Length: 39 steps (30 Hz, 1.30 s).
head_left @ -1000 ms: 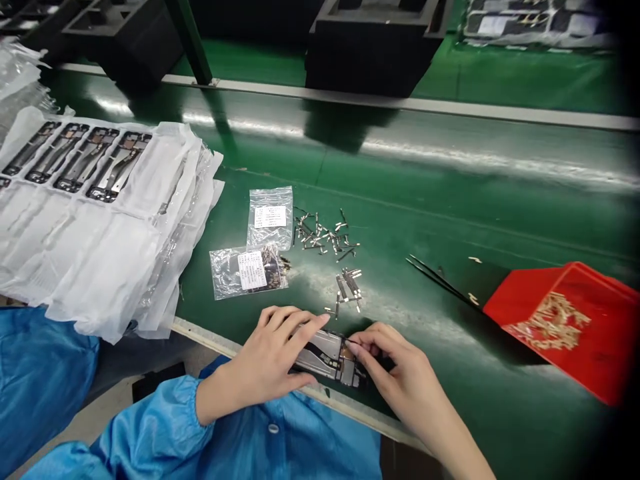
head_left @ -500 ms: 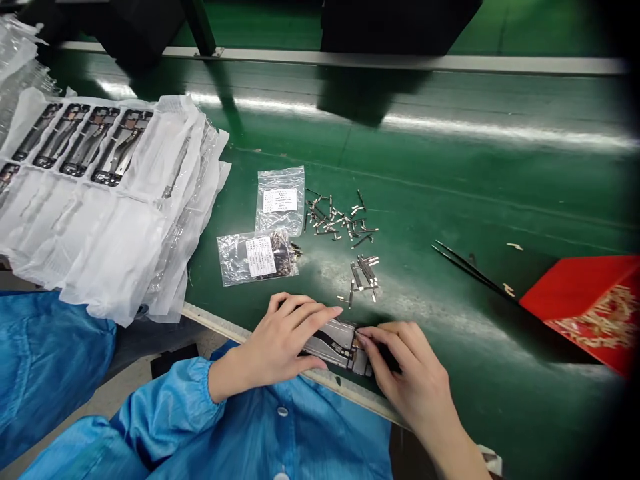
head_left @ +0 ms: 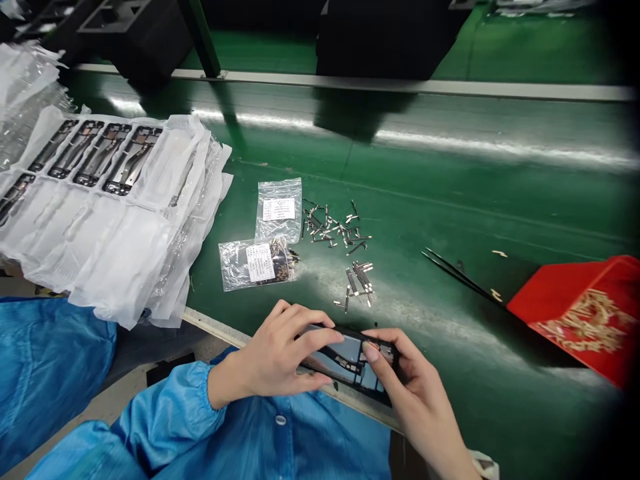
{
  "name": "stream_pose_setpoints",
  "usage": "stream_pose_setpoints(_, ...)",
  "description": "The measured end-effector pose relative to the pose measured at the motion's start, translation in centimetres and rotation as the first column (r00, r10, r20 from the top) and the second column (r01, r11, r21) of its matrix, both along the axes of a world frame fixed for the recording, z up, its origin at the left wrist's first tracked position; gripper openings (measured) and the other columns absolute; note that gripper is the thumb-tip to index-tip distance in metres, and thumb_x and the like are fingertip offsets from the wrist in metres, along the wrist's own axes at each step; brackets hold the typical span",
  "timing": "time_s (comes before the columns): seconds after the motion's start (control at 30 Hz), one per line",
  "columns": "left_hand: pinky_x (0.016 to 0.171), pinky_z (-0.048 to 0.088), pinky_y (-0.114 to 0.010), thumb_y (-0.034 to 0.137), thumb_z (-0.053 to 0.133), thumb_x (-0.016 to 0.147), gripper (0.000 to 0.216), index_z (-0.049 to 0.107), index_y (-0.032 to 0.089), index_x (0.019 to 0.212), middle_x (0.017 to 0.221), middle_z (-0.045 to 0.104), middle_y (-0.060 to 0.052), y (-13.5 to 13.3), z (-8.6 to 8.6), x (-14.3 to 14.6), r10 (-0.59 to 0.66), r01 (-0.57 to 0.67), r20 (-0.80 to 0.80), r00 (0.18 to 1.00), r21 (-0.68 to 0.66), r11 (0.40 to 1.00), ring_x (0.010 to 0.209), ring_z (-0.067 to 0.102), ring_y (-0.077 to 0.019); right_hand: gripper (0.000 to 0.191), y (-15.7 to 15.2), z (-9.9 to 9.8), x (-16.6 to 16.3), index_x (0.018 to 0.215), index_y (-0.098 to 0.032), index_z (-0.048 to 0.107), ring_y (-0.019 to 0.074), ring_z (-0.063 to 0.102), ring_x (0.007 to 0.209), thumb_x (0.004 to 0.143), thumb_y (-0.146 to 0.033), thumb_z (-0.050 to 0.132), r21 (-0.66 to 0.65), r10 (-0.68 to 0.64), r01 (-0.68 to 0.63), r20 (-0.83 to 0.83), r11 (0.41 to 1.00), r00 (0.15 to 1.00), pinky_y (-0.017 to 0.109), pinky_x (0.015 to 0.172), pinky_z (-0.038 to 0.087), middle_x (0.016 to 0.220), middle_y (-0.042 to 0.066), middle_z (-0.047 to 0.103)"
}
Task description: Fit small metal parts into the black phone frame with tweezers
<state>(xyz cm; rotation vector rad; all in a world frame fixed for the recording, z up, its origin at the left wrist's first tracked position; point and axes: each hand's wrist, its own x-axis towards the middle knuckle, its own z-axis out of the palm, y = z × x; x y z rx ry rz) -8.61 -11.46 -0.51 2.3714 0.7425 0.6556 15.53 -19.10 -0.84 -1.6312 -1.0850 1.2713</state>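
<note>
A phone frame (head_left: 345, 361), dark-edged with a black flex cable along its inside, is held between both hands at the bench's front edge. My left hand (head_left: 285, 350) is closed around its left end, fingers over the far edge and thumb at the near side. Gripping the right end is my right hand (head_left: 410, 380), its thumb pressed on the inner face and its fingers behind the far edge. Just beyond the frame lie several small flex cables (head_left: 357, 280). A looser pile of similar flex cables (head_left: 330, 227) sits farther back.
Stacked white trays (head_left: 100, 247) holding phone frames stand at the left. Two labelled plastic bags (head_left: 279, 210) lie near the middle. Tweezers (head_left: 460, 275) rest beside a red box (head_left: 555, 287) of small pale pieces at the right. A blue sleeve (head_left: 50, 373) shows at lower left.
The phone frame has tilted up off the bench, its inner face now reflecting bluish. My right hand has shifted from fingertips on the inner face to gripping the right end. The camera view has moved slightly.
</note>
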Motion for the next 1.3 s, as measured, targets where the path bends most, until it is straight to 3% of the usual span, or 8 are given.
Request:
stream_pose_setpoints(0.23, 0.09, 0.052, -0.043, 0.055, 0.078, 0.089, 0.088, 0.037, 0.022, 0.16, 0.133, 0.074, -0.014, 0.4, 1.5, 0.7, 0.05, -0.054, -0.034, 0.998, -0.128, 0.99, 0.107, 0.071, -0.0296, 0.043, 0.2, -0.1, 0.8, 0.118, -0.025, 0.063, 0.0176, 0.064, 0.068, 0.105, -0.066, 0.066, -0.085, 0.096, -0.114, -0.194, 0.99, 0.976, 0.023, 0.06, 0.055, 0.081, 0.002, 0.069)
stream_pose_setpoints(0.47, 0.086, 0.053, -0.044, 0.055, 0.082, 0.084, 0.103, 0.029, 0.023, 0.167, 0.125, 0.076, -0.011, 0.0, 1.8, 0.9, 0.022, -0.037, -0.121, 0.992, -0.117, 0.993, 0.094, 0.068, -0.0284, 0.041, -0.2, -0.5, 0.8, 0.116, -0.024, 0.059, 0.0167, 0.061, 0.063, 0.106, -0.064, 0.063, -0.142, 0.02, -0.064, -0.289, 0.988, 0.957, 0.024, 0.056, 0.053, 0.077, 0.001, 0.065)
stream_pose_setpoints(0.57, 0.094, 0.054, -0.046, 0.056, 0.081, 0.084, 0.11, 0.022, 0.022, 0.171, 0.122, 0.076, -0.011, -0.1, 1.9, 0.8, 0.011, -0.034, -0.148, 0.989, -0.149, 0.988, 0.098, 0.069, -0.0296, 0.039, -0.2, -0.6, 1.5, 0.13, -0.024, 0.061, 0.0203, 0.071, 0.08, 0.109, -0.057, 0.061, -0.031, 0.107, -0.111, -0.117, 0.993, 0.987, 0.027, 0.066, 0.06, 0.094, 0.005, 0.072)
stream_pose_setpoints(0.7, 0.093, 0.054, -0.046, 0.055, 0.082, 0.084, 0.112, 0.022, 0.02, 0.172, 0.122, 0.075, -0.011, 0.2, 1.8, 0.7, -0.022, -0.001, -0.185, 0.983, -0.123, 0.992, 0.098, 0.069, -0.0297, 0.024, 0.3, -0.6, 2.4, 0.129, -0.027, 0.068, 0.0226, 0.072, 0.102, 0.106, -0.033, 0.07, 0.362, 0.061, -0.183, 0.324, 0.914, 0.944, 0.032, 0.086, 0.063, 0.116, 0.009, 0.072)
stream_pose_setpoints(0.93, 0.086, 0.053, -0.042, 0.068, 0.078, 0.088, 0.099, 0.037, 0.02, 0.164, 0.114, 0.076, -0.008, 0.5, 2.0, 0.8, -0.051, 0.035, -0.157, 0.986, -0.105, 0.994, 0.094, 0.071, -0.0276, 0.022, 1.1, 0.3, 3.1, 0.115, -0.022, 0.071, 0.0189, 0.071, 0.089, 0.103, -0.004, 0.065, 0.58, 0.052, -0.424, 0.548, 0.696, 0.835, 0.03, 0.076, 0.06, 0.103, 0.007, 0.072)
stream_pose_setpoints(1.03, 0.079, 0.051, -0.038, 0.058, 0.068, 0.102, 0.063, 0.052, 0.02, 0.15, 0.102, 0.078, -0.005, 0.2, 2.1, 1.3, 0.066, -0.074, -0.084, 0.994, -0.095, 0.993, 0.085, 0.072, -0.023, 0.021, 1.2, 0.0, 3.3, 0.115, -0.019, 0.071, 0.0178, 0.072, 0.087, 0.103, -0.003, 0.064, 0.611, 0.076, -0.483, 0.569, 0.628, 0.819, 0.029, 0.076, 0.061, 0.103, 0.008, 0.073)
stream_pose_setpoints(1.17, 0.073, 0.046, -0.034, 0.03, 0.068, 0.107, 0.012, 0.063, 0.022, 0.115, 0.096, 0.082, 0.0, -0.2, 1.7, 2.2, 0.222, -0.213, 0.089, 0.971, -0.094, 0.972, 0.077, 0.072, -0.0172, 0.017, 0.9, -0.3, 2.9, 0.109, -0.018, 0.069, 0.017, 0.071, 0.083, 0.102, -0.003, 0.066, 0.634, 0.054, -0.422, 0.514, 0.648, 0.856, 0.029, 0.074, 0.06, 0.098, 0.007, 0.071)
stream_pose_setpoints(1.3, 0.075, 0.046, -0.034, 0.018, 0.075, 0.099, 0.022, 0.054, 0.023, 0.094, 0.09, 0.084, 0.002, -0.4, 0.9, 2.7, 0.266, -0.254, 0.277, 0.923, -0.078, 0.964, 0.071, 0.071, -0.015, 0.018, 0.2, 0.6, 2.6, 0.107, -0.018, 0.068, 0.0176, 0.069, 0.085, 0.1, -0.002, 0.067, 0.61, 0.101, -0.369, 0.428, 0.701, 0.898, 0.028, 0.07, 0.058, 0.097, 0.007, 0.068)
